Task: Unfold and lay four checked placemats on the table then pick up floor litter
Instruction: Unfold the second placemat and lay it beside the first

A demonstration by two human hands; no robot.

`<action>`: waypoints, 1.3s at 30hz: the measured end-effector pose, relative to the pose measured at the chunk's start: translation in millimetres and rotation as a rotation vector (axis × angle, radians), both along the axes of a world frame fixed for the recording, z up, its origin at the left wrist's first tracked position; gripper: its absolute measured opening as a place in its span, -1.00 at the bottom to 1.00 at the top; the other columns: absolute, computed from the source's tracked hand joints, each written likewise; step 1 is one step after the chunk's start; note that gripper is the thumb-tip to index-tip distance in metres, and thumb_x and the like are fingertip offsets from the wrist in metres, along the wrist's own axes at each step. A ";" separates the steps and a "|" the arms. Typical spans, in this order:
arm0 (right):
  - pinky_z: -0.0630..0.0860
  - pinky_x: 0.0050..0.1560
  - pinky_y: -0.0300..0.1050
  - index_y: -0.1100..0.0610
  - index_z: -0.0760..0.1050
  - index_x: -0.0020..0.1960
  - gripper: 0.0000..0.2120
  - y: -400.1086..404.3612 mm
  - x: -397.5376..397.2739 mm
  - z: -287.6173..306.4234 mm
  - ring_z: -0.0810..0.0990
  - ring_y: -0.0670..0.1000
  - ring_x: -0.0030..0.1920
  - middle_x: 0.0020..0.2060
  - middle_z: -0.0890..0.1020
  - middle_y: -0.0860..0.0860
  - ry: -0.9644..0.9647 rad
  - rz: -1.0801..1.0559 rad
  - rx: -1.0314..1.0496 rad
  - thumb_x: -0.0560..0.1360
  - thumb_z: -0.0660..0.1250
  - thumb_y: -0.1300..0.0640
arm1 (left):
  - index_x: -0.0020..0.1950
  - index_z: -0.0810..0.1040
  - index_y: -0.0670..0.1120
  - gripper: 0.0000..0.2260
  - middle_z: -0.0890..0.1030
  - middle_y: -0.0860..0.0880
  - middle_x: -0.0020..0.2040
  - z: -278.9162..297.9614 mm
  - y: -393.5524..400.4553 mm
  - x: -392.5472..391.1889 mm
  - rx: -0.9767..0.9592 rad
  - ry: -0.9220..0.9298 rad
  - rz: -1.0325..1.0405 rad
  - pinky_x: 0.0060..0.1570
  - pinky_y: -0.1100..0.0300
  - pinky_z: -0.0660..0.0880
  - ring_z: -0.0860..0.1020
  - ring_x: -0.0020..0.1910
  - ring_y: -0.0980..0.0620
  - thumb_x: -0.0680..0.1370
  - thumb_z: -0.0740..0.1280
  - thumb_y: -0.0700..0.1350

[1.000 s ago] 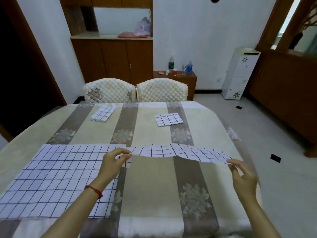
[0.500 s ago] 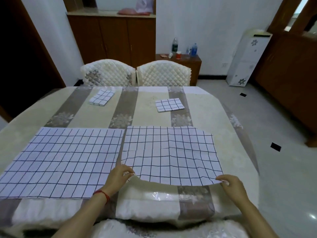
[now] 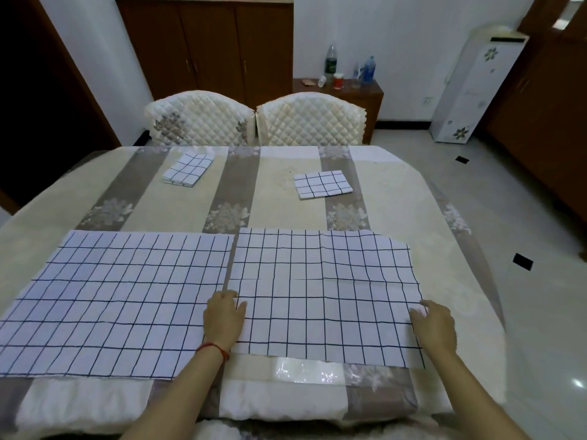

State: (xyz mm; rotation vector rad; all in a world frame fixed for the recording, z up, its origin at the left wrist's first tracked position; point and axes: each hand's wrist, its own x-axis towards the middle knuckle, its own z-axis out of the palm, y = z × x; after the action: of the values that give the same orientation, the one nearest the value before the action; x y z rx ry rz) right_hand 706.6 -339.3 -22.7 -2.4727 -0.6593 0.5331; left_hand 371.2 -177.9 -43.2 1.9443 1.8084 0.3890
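A: Which step is in hand?

B: The second placemat (image 3: 324, 293) is being flattened at six o'clock on the table (image 3: 397, 198), left hand (image 3: 224, 317) and right hand (image 3: 435, 325) spread flat on its side edges, nothing pinched.

A: What is called for next?

B: Probably the folded placemat (image 3: 322, 184) at one o'clock must be reached and unfolded; another folded placemat (image 3: 188, 168) waits at eleven.

two quilted chairs (image 3: 254, 122) | side cabinet (image 3: 365, 96) with bottles (image 3: 330, 63) | white appliance (image 3: 473, 87)
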 end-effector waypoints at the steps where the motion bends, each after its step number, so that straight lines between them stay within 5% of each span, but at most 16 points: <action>1: 0.38 0.20 0.15 0.25 0.40 0.28 -0.61 4.1 -0.8 -2.5 0.39 0.29 0.24 0.25 0.42 0.29 -0.009 -0.030 -0.042 0.50 0.27 0.13 | 0.18 0.51 -0.20 -0.71 0.52 -0.23 0.17 -3.6 4.1 1.9 0.004 0.053 -0.030 0.12 -0.05 0.44 0.46 0.16 -0.20 0.51 0.30 -0.09; 4: 0.34 0.20 0.16 0.26 0.30 0.34 -0.51 12.6 -2.2 -4.9 0.34 0.29 0.26 0.25 0.38 0.31 -0.035 -0.081 -0.136 0.48 0.30 0.09 | 0.16 0.53 -0.22 -0.69 0.53 -0.24 0.17 -19.5 11.8 9.6 0.087 0.146 -0.210 0.16 -0.11 0.43 0.46 0.20 -0.25 0.47 0.35 -0.10; 6: 0.30 0.23 0.17 0.28 0.26 0.35 -0.45 16.9 -1.0 -7.3 0.37 0.30 0.24 0.25 0.38 0.33 -0.031 -0.129 -0.130 0.47 0.33 0.08 | 0.31 0.42 -0.14 -0.59 0.39 -0.22 0.37 -30.1 10.3 18.7 0.089 0.207 -0.333 0.35 -0.14 0.26 0.30 0.39 -0.22 0.51 0.27 0.01; 9: 0.27 0.25 0.13 0.31 0.32 0.29 -0.48 19.5 1.0 -11.8 0.42 0.29 0.23 0.22 0.47 0.29 0.017 -0.201 -0.133 0.45 0.35 0.04 | 0.48 0.12 -0.03 -0.33 0.06 -0.07 0.54 -47.4 -2.3 23.7 0.040 0.259 -0.411 0.47 -0.02 -0.18 -0.02 0.52 -0.11 0.49 -0.15 0.33; 11: 0.27 0.24 0.08 0.30 0.37 0.25 -0.52 21.0 1.7 -13.5 0.46 0.27 0.20 0.16 0.53 0.28 0.066 -0.212 -0.134 0.47 0.33 0.02 | 0.48 0.12 -0.03 -0.28 0.15 -0.08 0.51 -56.4 -11.2 21.3 0.077 0.303 -0.424 0.40 0.07 -0.30 0.01 0.51 -0.10 0.48 -0.30 0.35; 14: 0.41 -0.04 0.05 0.34 0.47 -0.05 -0.73 22.8 5.2 -13.4 0.52 0.26 -0.02 -0.13 0.56 0.26 0.124 -0.205 -0.023 0.47 0.33 0.11 | 0.47 0.11 -0.03 -0.43 0.25 -0.07 0.46 -59.5 -17.6 17.6 0.037 0.351 -0.404 0.38 0.08 -0.26 0.05 0.45 -0.03 0.56 -0.18 0.25; 18: 0.21 -0.38 -0.09 0.23 0.28 -0.36 -0.69 13.2 15.5 -13.7 0.37 0.15 -0.32 -0.43 0.39 0.13 0.093 -0.164 0.020 0.46 0.32 0.17 | 0.49 0.02 0.00 -0.45 0.15 -0.04 0.48 -61.1 -21.6 14.8 0.064 0.384 -0.373 0.40 0.09 -0.30 -0.23 0.50 0.06 0.57 -0.17 0.24; 22: 0.21 -0.36 -0.09 0.27 0.36 -0.30 -0.73 -3.8 22.6 -14.3 0.39 0.17 -0.26 -0.35 0.46 0.17 0.066 -0.108 -0.028 0.47 0.32 0.14 | 0.48 0.06 -0.01 -0.43 0.18 -0.08 0.49 -62.1 -33.3 13.7 0.071 0.365 -0.373 0.41 0.14 -0.38 -0.13 0.49 0.05 0.56 -0.18 0.25; 30: 0.15 -0.43 -0.20 0.08 0.19 -0.43 -0.61 -14.9 27.1 -19.1 0.37 0.14 -0.31 -0.41 0.39 0.08 0.038 -0.044 -0.049 0.48 0.30 0.14 | 0.50 -0.07 0.04 -0.46 0.15 -0.04 0.49 -60.8 -50.0 13.0 0.093 0.413 -0.343 0.42 0.11 -0.32 -0.30 0.49 0.11 0.58 -0.16 0.23; 35: 0.17 -0.41 -0.16 0.20 0.25 -0.38 -0.68 -15.5 28.0 -21.0 0.31 0.09 -0.44 -0.47 0.37 0.09 0.048 -0.070 -0.040 0.47 0.29 0.17 | 0.50 -0.10 0.06 -0.47 -0.28 0.12 0.52 -61.7 -50.8 13.6 0.110 0.377 -0.361 0.43 0.12 -0.34 -0.30 0.49 0.12 0.58 -0.15 0.23; 39: 0.24 -0.37 -0.13 0.20 0.30 -0.34 -0.74 -14.2 27.4 -18.2 0.35 0.11 -0.41 -0.43 0.43 0.12 0.051 -0.085 -0.037 0.47 0.28 0.17 | 0.50 -0.12 0.07 -0.47 -0.26 0.11 0.52 -64.1 -50.9 13.5 0.095 0.354 -0.362 0.42 0.14 -0.37 -0.31 0.48 0.14 0.57 -0.16 0.24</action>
State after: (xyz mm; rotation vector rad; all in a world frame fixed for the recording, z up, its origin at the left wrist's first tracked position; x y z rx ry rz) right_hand 734.0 -353.5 -40.9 -2.5002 -0.5256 0.5785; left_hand 384.7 -228.8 -107.3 2.4739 1.6029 0.0095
